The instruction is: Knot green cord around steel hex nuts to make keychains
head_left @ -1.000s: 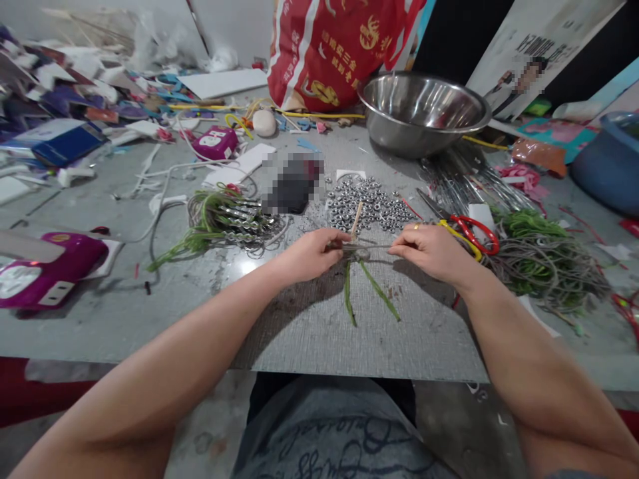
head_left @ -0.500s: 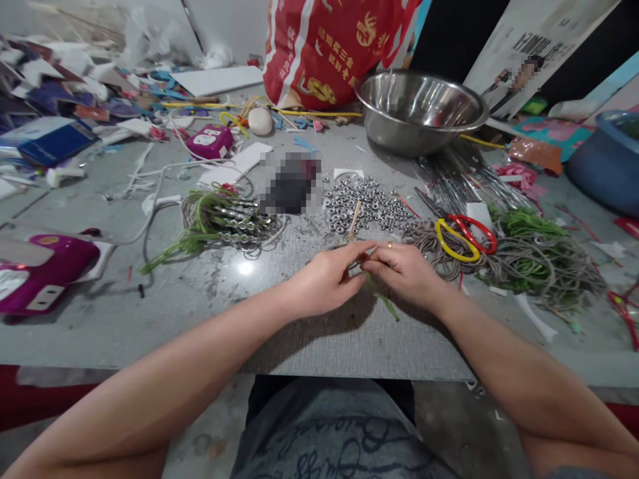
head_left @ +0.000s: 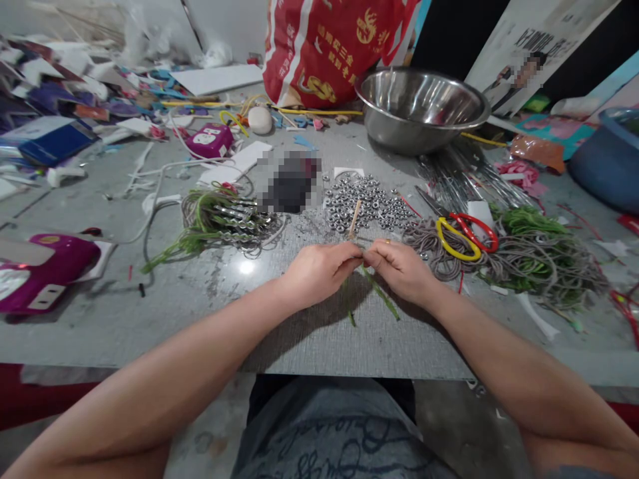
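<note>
My left hand [head_left: 324,269] and my right hand [head_left: 402,269] meet at the fingertips over the grey table [head_left: 299,346]. Both are pinched on a thin cord, whose green ends [head_left: 382,297] hang below the fingers toward the table's front edge. The knot or joint between the fingertips is too small and covered to make out. Just beyond the fingers a thin wooden stick [head_left: 355,218] points away from me. Behind it lies a spread pile of small silver rings or nuts [head_left: 367,201].
Scissors [head_left: 456,233] lie right of my hands, beside grey and green cords [head_left: 544,259]. A steel bowl [head_left: 419,136] and red bag [head_left: 319,56] stand behind. Finished-looking cord bundles [head_left: 214,219] lie left, near a purple device [head_left: 54,266] and its cable.
My fingertips have drawn together into a tighter pinch, and my left fingers have curled in. A second green cord end now shows below my left hand.
</note>
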`<state>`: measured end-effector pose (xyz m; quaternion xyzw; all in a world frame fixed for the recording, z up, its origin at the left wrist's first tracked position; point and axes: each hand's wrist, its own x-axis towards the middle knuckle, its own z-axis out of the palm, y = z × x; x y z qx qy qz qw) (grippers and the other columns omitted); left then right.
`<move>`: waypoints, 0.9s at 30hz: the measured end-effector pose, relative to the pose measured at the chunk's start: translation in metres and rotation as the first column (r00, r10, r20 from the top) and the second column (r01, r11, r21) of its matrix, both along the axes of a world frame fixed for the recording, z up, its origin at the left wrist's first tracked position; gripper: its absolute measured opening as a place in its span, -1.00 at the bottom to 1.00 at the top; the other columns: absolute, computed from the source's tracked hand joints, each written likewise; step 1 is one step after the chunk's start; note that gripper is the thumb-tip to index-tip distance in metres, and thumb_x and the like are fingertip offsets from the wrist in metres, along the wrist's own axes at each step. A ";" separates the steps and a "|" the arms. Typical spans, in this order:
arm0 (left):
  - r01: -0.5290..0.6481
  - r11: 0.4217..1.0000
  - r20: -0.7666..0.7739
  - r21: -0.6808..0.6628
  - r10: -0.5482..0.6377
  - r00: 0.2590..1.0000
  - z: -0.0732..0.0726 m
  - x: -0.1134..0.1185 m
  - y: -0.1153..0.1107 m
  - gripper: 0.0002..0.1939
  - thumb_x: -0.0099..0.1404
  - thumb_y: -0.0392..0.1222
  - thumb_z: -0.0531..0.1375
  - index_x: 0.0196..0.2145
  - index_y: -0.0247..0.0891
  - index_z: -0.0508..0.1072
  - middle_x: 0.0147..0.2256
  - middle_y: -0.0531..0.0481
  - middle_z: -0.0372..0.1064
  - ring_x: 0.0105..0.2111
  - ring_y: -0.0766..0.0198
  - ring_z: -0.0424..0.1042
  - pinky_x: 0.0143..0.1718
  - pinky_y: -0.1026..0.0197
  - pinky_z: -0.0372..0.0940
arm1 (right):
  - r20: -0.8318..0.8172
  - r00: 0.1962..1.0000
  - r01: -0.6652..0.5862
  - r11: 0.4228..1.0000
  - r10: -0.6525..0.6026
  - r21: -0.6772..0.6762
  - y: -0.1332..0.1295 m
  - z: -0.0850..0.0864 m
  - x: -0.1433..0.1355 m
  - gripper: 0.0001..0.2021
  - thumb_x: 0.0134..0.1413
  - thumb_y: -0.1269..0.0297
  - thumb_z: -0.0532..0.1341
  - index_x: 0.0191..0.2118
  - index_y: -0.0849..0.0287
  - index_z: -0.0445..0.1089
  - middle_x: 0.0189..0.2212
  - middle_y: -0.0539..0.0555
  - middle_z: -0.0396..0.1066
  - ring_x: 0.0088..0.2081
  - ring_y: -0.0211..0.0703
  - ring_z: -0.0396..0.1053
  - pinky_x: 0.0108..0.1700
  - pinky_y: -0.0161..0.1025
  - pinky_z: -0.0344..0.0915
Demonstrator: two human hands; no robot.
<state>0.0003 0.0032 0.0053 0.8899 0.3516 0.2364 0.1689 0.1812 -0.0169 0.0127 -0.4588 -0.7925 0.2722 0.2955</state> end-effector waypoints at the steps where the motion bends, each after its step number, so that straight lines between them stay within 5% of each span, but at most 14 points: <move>1: -0.010 1.000 -0.010 0.024 0.010 1.000 -0.001 0.000 0.001 -0.76 0.32 -0.18 -0.01 -0.32 -0.26 0.43 -0.48 0.03 0.43 -0.52 0.37 0.38 -0.51 0.34 0.18 | 0.003 1.000 0.005 1.000 -0.005 0.006 0.000 0.000 0.000 -0.60 0.20 0.00 -0.08 -0.53 0.13 0.19 -0.55 0.00 0.22 -0.45 -0.24 0.21 -0.37 -0.26 0.13; 8: -0.004 0.994 -0.016 0.108 0.006 1.000 -0.005 -0.001 0.006 -0.72 0.33 -0.18 -0.03 -0.36 -0.27 0.45 -0.49 0.03 0.45 -0.49 0.36 0.40 -0.49 0.33 0.19 | 0.009 1.000 0.010 0.998 -0.011 0.059 -0.001 -0.001 0.000 -0.79 0.16 0.26 0.04 -0.47 0.15 0.25 -0.52 -0.01 0.24 -0.42 -0.24 0.21 -0.35 -0.28 0.14; 16: 0.009 0.997 -0.008 0.074 -0.008 1.000 -0.004 -0.003 0.008 -0.75 0.30 -0.24 -0.01 -0.35 -0.28 0.46 -0.48 0.02 0.45 -0.48 0.36 0.40 -0.47 0.33 0.18 | 0.004 0.999 0.036 0.995 -0.037 0.093 0.001 -0.007 0.001 -0.86 0.11 0.31 0.11 -0.43 0.17 0.34 -0.51 0.00 0.31 -0.43 -0.24 0.27 -0.34 -0.27 0.18; 22: -0.023 0.999 -0.080 -0.030 0.020 0.997 -0.005 -0.005 0.014 -0.77 0.28 -0.24 0.01 -0.37 -0.26 0.46 -0.45 0.04 0.46 -0.47 0.35 0.41 -0.46 0.33 0.17 | 0.188 0.982 -0.049 0.978 0.010 0.205 0.011 -0.016 0.008 -0.79 0.10 0.30 0.14 -0.12 0.19 0.34 -0.25 0.14 0.38 -0.20 -0.09 0.31 -0.15 -0.13 0.24; 27: -0.046 0.996 -0.200 -0.080 0.029 0.979 -0.007 -0.005 0.019 -0.78 0.25 -0.27 0.01 -0.34 -0.23 0.46 -0.42 0.05 0.47 -0.42 0.31 0.42 -0.42 0.31 0.17 | 0.308 0.951 -0.107 0.963 0.026 0.248 0.017 -0.021 0.007 -0.84 0.11 0.36 0.12 -0.18 0.19 0.37 -0.28 0.13 0.39 -0.18 -0.08 0.31 -0.12 -0.09 0.24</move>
